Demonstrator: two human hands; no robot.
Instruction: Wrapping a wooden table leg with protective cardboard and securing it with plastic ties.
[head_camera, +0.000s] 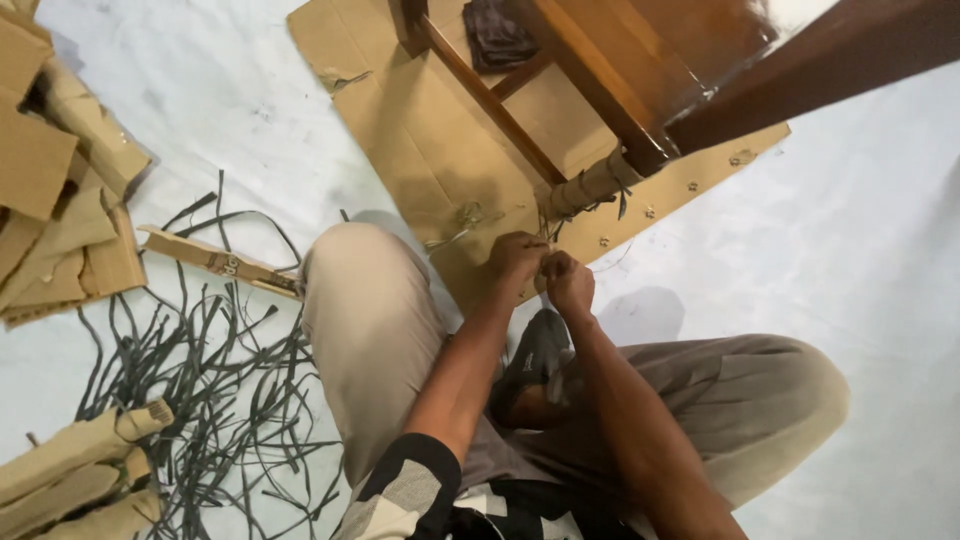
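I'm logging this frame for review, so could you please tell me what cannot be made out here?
- Head view: what the left hand and right hand pinch is hidden by their curled fingers.
- Wooden furniture: cut off by the top edge.
- Wrapped leg: its end is hidden behind the hands.

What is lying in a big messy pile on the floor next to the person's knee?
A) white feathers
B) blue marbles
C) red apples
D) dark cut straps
D: a tangle of dark straps is spread over the pale floor beside the bent knee, near pieces of cardboard.
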